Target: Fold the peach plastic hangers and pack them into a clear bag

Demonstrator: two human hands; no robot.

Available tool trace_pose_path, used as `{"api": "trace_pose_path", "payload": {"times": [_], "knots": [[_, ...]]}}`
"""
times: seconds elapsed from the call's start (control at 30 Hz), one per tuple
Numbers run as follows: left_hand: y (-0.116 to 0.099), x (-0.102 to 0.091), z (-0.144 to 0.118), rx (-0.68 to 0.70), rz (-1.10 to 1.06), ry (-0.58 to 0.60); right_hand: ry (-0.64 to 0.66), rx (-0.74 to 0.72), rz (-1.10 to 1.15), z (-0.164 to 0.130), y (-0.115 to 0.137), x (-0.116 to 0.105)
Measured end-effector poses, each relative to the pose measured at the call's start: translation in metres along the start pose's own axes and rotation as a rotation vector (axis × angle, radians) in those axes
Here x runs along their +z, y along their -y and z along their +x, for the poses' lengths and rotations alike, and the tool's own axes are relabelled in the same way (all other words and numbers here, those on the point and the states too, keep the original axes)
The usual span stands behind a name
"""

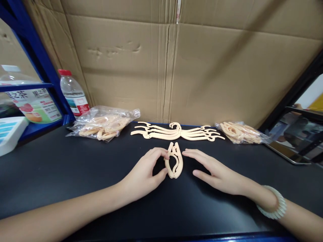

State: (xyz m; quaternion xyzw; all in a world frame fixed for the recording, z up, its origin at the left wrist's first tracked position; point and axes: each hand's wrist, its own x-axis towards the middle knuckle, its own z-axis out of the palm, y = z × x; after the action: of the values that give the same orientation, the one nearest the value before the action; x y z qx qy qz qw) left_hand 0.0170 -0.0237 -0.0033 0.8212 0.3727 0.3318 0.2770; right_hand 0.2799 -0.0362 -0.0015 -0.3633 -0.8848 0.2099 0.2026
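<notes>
A cream plastic folding hanger (179, 164) lies folded on the black tabletop in front of me, its two arms drawn together into a loop. My left hand (143, 171) is curved against its left side, with index finger and thumb tips on that edge. To the right of the hanger, my right hand (214, 169) is held apart from it, fingers stretched and thumb spread, with nothing in it. Just behind, several unfolded hangers (164, 136) of the same kind are laid out in an overlapping stack, hooks at the middle.
Clear bags of folded hangers lie at the back left (106, 126) and back right (239, 132). A red-capped bottle (74, 95) stands by the blue shelf frame (41, 57). Cardboard (121, 67) walls off the back. A dark-framed glossy panel (290, 143) sits at the right.
</notes>
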Motion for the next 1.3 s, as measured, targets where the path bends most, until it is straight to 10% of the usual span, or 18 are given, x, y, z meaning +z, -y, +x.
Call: {"api": "trace_pose_path", "payload": {"times": [0.93, 1.3], "knots": [[0.002, -0.001, -0.001, 0.001, 0.156, 0.051, 0.180, -0.023, -0.078, -0.002, 0.000, -0.004], [0.006, -0.007, 0.002, -0.034, 0.129, 0.009, 0.006, 0.076, -0.109, -0.002, -0.027, -0.009]]}}
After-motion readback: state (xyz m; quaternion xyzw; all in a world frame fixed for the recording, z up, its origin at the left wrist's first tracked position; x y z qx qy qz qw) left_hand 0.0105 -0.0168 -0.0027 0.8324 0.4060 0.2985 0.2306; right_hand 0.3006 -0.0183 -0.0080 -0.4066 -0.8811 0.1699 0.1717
